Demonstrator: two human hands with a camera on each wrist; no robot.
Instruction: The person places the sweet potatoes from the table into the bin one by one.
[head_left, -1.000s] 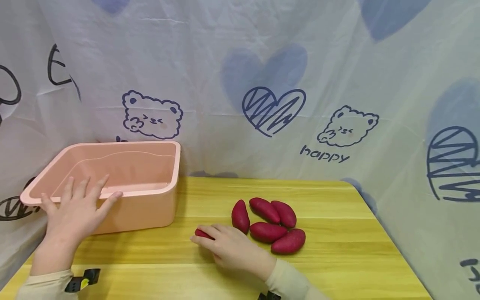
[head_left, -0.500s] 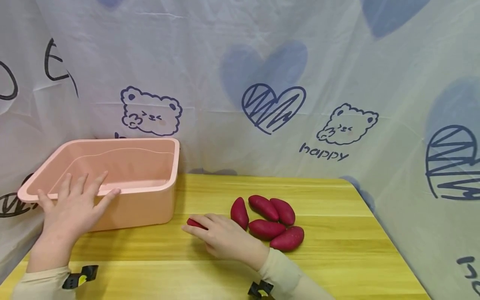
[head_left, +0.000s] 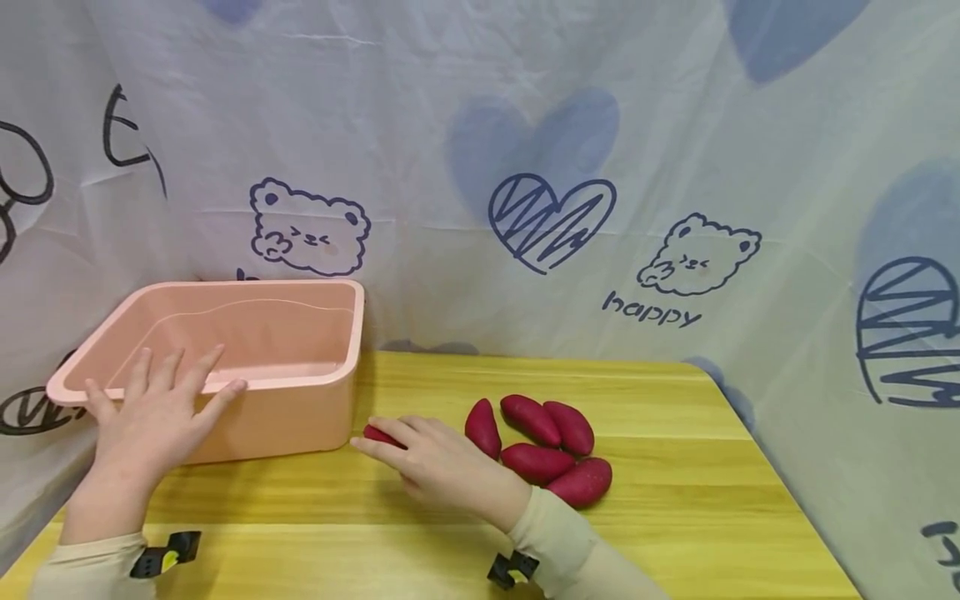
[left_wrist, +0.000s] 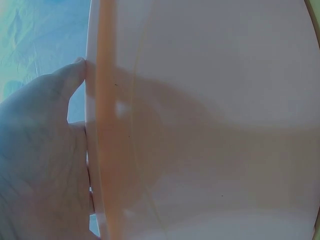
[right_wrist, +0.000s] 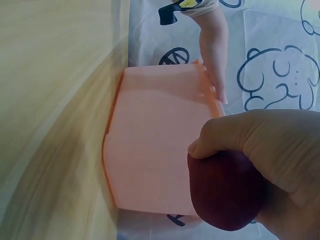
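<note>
My right hand (head_left: 442, 468) grips a dark red sweet potato (right_wrist: 225, 192) just off the right end of the pink bin (head_left: 288, 417). In the head view only the tip of that sweet potato shows past the fingers; the right wrist view has its rounded end under the thumb. Fingers spread and fairly straight, my left hand (head_left: 153, 421) rests on the bin's front rim. The left wrist view shows its thumb (left_wrist: 70, 77) touching the rim. No sweet potatoes show in the visible part of the bin. Several more sweet potatoes (head_left: 537, 463) lie in a group right of my right hand.
The bin stands at the left of a yellow wood-grain table (head_left: 675, 533). A pale cloth (head_left: 435, 283) with bears and hearts hangs behind the table and down both sides. Black straps with yellow marks sit on both wrists.
My right hand has moved left and a little away from me with the sweet potato, towards the bin. My left hand has stayed on the rim. The grouped sweet potatoes have not moved.
</note>
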